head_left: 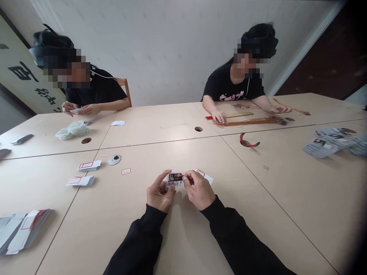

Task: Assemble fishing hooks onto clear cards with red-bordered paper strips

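Between my two hands is a small clear packet with a black printed label [175, 177], raised a little above the table. My left hand [161, 193] grips its left side, with the thumb across the front. At the packet's upper right, the fingertips of my right hand [199, 189] are pinched together on its edge. Partly hidden behind my right hand lies a white card with a red border [205, 175]. A small white label with a red outline [126, 172] lies on the table to the left of my hands.
Stacks of white cards [86, 165] and a larger stack [28, 231] lie on the left, near a round grey cap [114, 159]. Red-handled pliers [249, 142] and piled packets [329, 142] are on the right. Across the table [160, 145], two people work, one beside a wire bundle [252, 121].
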Demonstrator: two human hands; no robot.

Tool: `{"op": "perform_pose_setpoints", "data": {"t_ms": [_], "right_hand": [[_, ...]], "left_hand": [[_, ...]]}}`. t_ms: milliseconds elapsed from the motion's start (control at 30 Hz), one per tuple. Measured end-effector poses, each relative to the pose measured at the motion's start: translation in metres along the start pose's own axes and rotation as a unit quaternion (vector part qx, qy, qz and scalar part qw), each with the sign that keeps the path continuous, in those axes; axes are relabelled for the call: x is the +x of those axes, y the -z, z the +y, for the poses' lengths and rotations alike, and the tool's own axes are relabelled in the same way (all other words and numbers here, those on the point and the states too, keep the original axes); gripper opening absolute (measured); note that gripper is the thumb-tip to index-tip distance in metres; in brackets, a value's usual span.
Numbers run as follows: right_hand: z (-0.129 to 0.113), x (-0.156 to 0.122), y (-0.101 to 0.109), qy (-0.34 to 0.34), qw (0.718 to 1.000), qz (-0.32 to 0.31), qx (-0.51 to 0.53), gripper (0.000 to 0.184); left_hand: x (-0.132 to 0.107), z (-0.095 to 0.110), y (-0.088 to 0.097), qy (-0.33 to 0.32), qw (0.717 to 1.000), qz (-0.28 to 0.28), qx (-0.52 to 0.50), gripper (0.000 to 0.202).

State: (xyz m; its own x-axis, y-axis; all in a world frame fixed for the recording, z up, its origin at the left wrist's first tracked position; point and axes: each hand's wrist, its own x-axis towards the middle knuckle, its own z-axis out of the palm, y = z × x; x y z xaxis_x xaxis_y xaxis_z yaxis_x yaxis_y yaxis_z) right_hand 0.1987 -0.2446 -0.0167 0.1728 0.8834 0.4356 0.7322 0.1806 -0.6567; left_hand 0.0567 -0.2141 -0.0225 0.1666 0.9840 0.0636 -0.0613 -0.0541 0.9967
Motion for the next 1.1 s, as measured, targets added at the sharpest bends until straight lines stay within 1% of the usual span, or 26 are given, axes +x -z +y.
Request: {"op": "perform_pose_setpoints", "data": {"t_ms": [133,267,367,467,567,633,700,767,800,867,1000,1100], "right_hand": [[-0.004,0.000,0.003,-0.042,0.998,-0.020,0.044,0.016],[-0.009,-0.001,0.004,-0.070,0.995,-0.013,0.065,0.017],[-0.013,-0.003,0.001,-0.083,0.994,-0.002,0.072,0.017],[-0.016,-0.007,-0.002,-0.054,0.998,0.025,0.030,0.016],[-0.021,-0.008,-0.004,0.016,0.995,0.084,-0.052,0.013],[-0.024,-0.008,-0.004,0.054,0.988,0.121,-0.079,0.010],[-0.026,-0.008,-0.003,0.069,0.983,0.147,-0.080,0.004],[-0.026,-0.007,-0.002,0.066,0.981,0.166,-0.077,0.013],[-0.025,-0.007,-0.002,0.065,0.980,0.170,-0.078,0.017],[-0.023,-0.006,-0.001,0.066,0.981,0.164,-0.083,0.018],[-0.019,-0.005,-0.001,0.072,0.983,0.145,-0.092,0.004],[-0.016,-0.004,-0.002,0.068,0.984,0.129,-0.101,0.012]], "left_hand": [[0.000,-0.003,0.000,-0.014,1.000,0.009,0.026,0.051],[0.001,-0.006,0.000,-0.026,0.999,0.011,0.042,0.050],[0.001,-0.006,0.000,-0.029,0.999,0.011,0.033,0.050],[0.001,-0.003,0.000,-0.012,1.000,0.012,-0.001,0.051],[0.000,0.003,0.000,0.019,0.998,0.007,-0.058,0.053],[0.000,0.008,0.001,0.036,0.994,0.005,-0.100,0.058],[0.000,0.011,0.001,0.046,0.991,0.004,-0.130,0.064],[0.000,0.014,0.001,0.052,0.989,0.005,-0.137,0.068],[0.000,0.014,0.002,0.054,0.989,0.004,-0.136,0.069],[0.001,0.015,0.002,0.059,0.989,0.002,-0.133,0.070],[0.000,0.014,0.002,0.058,0.989,-0.011,-0.139,0.070],[-0.001,0.013,0.000,0.051,0.990,-0.005,-0.132,0.067]]}}
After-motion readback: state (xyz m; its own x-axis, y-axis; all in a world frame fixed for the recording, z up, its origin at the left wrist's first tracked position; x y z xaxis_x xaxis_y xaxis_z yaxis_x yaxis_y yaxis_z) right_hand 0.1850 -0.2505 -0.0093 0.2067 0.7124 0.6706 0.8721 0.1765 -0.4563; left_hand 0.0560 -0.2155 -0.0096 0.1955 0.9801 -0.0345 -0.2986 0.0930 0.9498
